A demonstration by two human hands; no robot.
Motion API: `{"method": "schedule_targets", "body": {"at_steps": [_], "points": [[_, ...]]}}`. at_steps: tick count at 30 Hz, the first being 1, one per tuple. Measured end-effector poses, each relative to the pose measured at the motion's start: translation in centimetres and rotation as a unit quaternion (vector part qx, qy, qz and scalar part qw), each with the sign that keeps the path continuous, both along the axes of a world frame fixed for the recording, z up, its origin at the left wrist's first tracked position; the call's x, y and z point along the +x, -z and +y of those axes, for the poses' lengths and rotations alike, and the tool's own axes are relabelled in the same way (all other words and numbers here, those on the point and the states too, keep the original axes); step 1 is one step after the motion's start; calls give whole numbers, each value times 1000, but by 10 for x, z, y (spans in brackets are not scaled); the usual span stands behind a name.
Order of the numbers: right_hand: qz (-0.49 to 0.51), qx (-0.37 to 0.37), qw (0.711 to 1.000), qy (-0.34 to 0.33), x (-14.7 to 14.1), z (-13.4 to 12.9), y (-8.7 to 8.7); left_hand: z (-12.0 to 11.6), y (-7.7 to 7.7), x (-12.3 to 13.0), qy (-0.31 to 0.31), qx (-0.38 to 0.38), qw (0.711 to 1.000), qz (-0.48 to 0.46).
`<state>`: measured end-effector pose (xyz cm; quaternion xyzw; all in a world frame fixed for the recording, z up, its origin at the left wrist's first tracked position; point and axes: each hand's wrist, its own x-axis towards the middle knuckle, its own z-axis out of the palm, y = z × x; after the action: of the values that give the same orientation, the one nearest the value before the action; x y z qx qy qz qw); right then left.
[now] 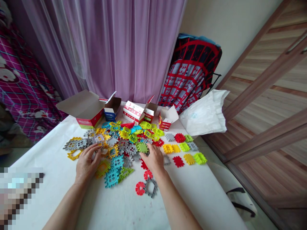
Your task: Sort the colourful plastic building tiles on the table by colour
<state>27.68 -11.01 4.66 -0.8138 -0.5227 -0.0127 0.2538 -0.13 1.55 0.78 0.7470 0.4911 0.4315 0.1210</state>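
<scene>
A heap of colourful plastic building pieces (pixel 123 144) lies on the white table. At the heap's left side is my left hand (pixel 89 161), its fingers bent over grey and yellow pieces; whether it grips one is hidden. My right hand (pixel 153 157) holds a green square piece (pixel 142 147) by its right edge, between thumb and fingers. Blue window pieces (pixel 112 178) and a green triangle (pixel 126 174) lie between the hands. To the right, red (pixel 178 161), yellow (pixel 189 159) and green squares (pixel 200 158) lie in loose rows.
Behind the heap stand an open red box (pixel 88 120), a blue box (pixel 110 111), a white-and-red box (pixel 133 111) and smaller open cartons (pixel 167 119). A white bag (pixel 203 113) rests at the back right corner of the table (pixel 201 191).
</scene>
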Motion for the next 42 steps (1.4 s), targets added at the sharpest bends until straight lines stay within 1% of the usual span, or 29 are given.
{"method": "schedule_targets", "body": {"at_steps": [5,8,10,12,15,20,23,25,28,34,39,42], "points": [[11,10,1000,8,0,4,5,1,1,-1,1,-4,1000,6],[39,47,998,4,4,0,4,0,-2,-1,0,-16,1000,9],[61,81,995,4,11,-7,4,-2,-5,-1,-2,-26,1000,10],[82,115,990,15,23,-20,6,-2,-6,0,-5,-34,999,8],[103,161,980,59,48,-48,12,-2,-7,1,-8,-39,999,-4],[125,194,962,144,85,-101,27,-3,-9,1,-8,-54,998,-10],[108,207,954,187,94,-124,38,-5,-12,1,-12,-67,998,-16],[94,212,951,202,94,-133,43,-6,-14,2,-22,-75,997,-17],[85,210,954,198,93,-138,49,-7,-17,3,-32,-81,996,-12],[59,217,961,163,94,-132,54,-10,-19,2,-7,-82,997,-10],[29,168,978,117,77,-135,52,-7,-16,2,-27,-86,996,-16],[6,155,981,113,68,-140,53,-5,-14,2,-26,-81,996,-16]]}}
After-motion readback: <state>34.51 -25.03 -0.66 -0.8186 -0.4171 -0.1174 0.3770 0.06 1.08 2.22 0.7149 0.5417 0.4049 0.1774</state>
